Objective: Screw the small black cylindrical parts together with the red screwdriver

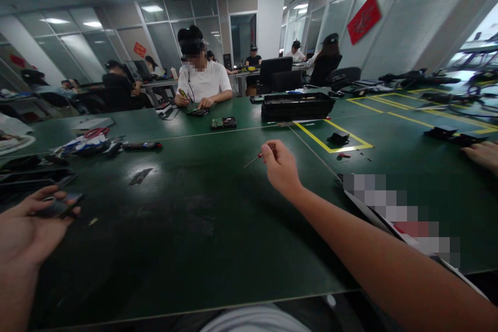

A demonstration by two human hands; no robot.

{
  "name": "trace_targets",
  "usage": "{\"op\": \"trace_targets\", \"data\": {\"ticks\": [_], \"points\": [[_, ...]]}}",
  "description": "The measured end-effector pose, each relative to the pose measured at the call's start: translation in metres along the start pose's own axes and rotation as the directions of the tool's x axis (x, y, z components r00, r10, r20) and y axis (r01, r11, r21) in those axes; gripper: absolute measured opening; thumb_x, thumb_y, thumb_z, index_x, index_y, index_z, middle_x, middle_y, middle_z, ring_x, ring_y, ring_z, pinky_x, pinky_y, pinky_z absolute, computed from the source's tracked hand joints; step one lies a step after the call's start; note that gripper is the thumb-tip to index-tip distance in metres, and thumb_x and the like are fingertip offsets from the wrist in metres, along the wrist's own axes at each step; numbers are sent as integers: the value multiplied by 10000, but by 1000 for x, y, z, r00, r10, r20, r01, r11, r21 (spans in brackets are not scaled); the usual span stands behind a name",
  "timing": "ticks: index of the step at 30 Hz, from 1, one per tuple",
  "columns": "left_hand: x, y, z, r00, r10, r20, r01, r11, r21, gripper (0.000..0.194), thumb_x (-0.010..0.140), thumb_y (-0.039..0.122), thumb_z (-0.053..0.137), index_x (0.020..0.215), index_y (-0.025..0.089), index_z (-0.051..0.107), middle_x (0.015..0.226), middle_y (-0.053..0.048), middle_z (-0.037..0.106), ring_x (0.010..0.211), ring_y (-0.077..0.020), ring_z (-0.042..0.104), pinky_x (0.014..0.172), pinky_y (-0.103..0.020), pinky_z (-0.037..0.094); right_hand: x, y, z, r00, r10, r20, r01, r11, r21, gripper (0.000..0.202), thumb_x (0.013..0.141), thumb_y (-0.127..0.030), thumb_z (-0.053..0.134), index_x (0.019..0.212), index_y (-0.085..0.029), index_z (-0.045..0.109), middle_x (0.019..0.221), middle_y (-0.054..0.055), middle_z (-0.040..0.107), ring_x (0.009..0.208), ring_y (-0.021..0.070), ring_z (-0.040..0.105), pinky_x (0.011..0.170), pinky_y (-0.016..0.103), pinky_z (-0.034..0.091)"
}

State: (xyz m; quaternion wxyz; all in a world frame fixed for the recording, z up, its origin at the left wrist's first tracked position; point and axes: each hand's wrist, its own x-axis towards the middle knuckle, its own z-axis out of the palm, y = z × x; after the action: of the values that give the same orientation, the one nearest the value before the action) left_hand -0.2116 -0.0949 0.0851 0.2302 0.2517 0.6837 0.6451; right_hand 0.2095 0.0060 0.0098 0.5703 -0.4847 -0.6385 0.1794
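My left hand (pixel 37 220), at the left edge, is closed around a small dark flat device (pixel 58 206) with a shiny face. Fingers cover part of it, and its exact kind cannot be made out. Over the middle of the green table, my right hand (pixel 280 163) pinches a thin screwdriver (pixel 252 161). Its red collar shows by the fingertips, and the slim metal shaft points left and down, touching nothing. The two hands are far apart. A small pale scrap (pixel 93 221) lies on the table just right of my left hand.
Across the green table (pixel 163 249), a person in white (pixel 204 80) works on a dark device. A hard drive (pixel 223 123) and a long black bin (pixel 298 106) are at the far side. Tools and gloves (pixel 91 142) lie left. Another person's hand (pixel 482 154) rests at right.
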Motion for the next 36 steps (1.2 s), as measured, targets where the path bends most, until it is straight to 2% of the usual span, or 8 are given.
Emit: {"op": "trace_targets", "data": {"ticks": [6, 14, 17, 22, 27, 29, 33, 36], "points": [[-29, 3, 78, 941, -58, 333, 150, 954, -260, 289, 653, -8, 491, 846, 163, 621, 761, -16, 565, 695, -135, 534, 581, -228, 496, 2, -2, -2, 1000, 4, 6, -4, 1000, -28, 290, 984, -478, 519, 995, -221, 653, 720, 5, 655, 636, 169, 595, 637, 317, 428], [-79, -6, 173, 733, 32, 680, 139, 971, -196, 269, 584, 82, 519, 832, 127, 611, 783, -54, 553, 721, -163, 546, 635, -244, 434, 0, 3, -1, 1000, -16, 10, 17, 1000, -27, 269, 969, -359, 522, 1160, -214, 643, 975, 70, 723, 832, 217, 661, 750, 365, 493], [-94, -27, 197, 634, 170, 755, -5, 976, -215, 285, 645, 141, 539, 917, 140, 627, 873, -57, 589, 813, -178, 563, 730, -272, 454, 0, 2, -1, 1000, -7, 22, 8, 1000, -18, 294, 973, -339, 506, 1198, -206, 640, 968, 69, 731, 834, 212, 671, 755, 359, 497], [-91, -71, 211, 515, 297, 804, -543, 839, 37, 435, 699, 48, 573, 1112, 181, 600, 1066, -59, 649, 983, -210, 603, 932, -370, 473, -3, -9, -2, 996, -33, 79, 41, 994, -104, 302, 961, -475, 563, 924, -206, 696, 732, 24, 681, 649, 178, 601, 633, 325, 445], [-77, -88, 203, 236, 335, 912, -785, 619, -25, 346, 815, 123, 661, 1146, 220, 694, 1222, -71, 667, 1162, -246, 605, 1104, -452, 438, -8, -17, -3, 994, -68, 85, 74, 995, -65, 282, 988, -437, 527, 872, -210, 649, 720, 19, 681, 654, 170, 620, 626, 312, 445], [-77, -87, 201, 255, 343, 904, -782, 624, -16, 386, 827, 126, 676, 1195, 241, 695, 1262, -62, 664, 1198, -245, 601, 1121, -455, 436, -9, -17, -3, 991, -87, 100, 88, 996, -6, 257, 995, -413, 515, 914, -210, 651, 759, 25, 704, 695, 174, 659, 650, 308, 475], [-83, -83, 203, 385, 366, 847, -749, 660, 55, 445, 842, 128, 689, 1275, 229, 665, 1286, -75, 669, 1220, -255, 603, 1129, -455, 436, -11, -13, 0, 988, -101, 116, 91, 992, 84, 240, 992, -414, 524, 995, -215, 659, 848, 38, 736, 783, 188, 713, 719, 328, 530], [-86, -83, 203, 392, 371, 842, -745, 665, 55, 398, 844, 151, 710, 1234, 226, 689, 1249, -70, 688, 1186, -259, 621, 1111, -450, 451, -13, -11, 2, 987, -86, 137, 72, 992, 106, 229, 987, -410, 536, 1019, -218, 656, 872, 42, 747, 809, 194, 728, 748, 342, 548]]}}
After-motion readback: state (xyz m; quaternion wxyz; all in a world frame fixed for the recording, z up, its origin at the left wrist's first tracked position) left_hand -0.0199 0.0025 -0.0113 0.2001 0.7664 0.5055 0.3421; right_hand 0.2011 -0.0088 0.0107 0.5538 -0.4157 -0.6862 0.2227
